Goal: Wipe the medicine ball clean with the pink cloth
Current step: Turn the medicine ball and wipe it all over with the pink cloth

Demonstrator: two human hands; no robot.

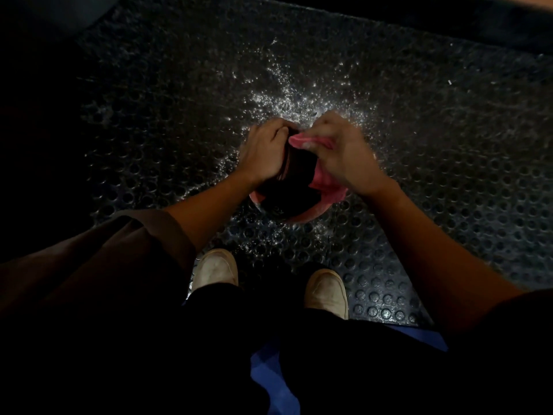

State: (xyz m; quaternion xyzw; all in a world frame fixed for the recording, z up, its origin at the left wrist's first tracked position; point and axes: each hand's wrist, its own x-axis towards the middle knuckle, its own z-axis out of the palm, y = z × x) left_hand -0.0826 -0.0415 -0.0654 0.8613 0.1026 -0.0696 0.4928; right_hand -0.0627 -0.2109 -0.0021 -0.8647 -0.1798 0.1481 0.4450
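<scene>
1. Pale shoes (pixel 215 269) nearest, planted on the studded rubber mat (pixel 449 175), wet-looking on its far side.
2. Medicine ball (pixel 294 187) is mid-frame, just past the shoes. Left hand (pixel 263 151) curls round its left side, probably steadying it.
3. Right hand (pixel 338 151) pinches the pink cloth (pixel 299 141) onto the ball's far top, for wiping I'd guess.

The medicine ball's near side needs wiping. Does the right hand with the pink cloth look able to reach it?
Probably yes: right hand holds the pink cloth on the medicine ball; left hand grips its left side; nothing covers the near side.
</scene>
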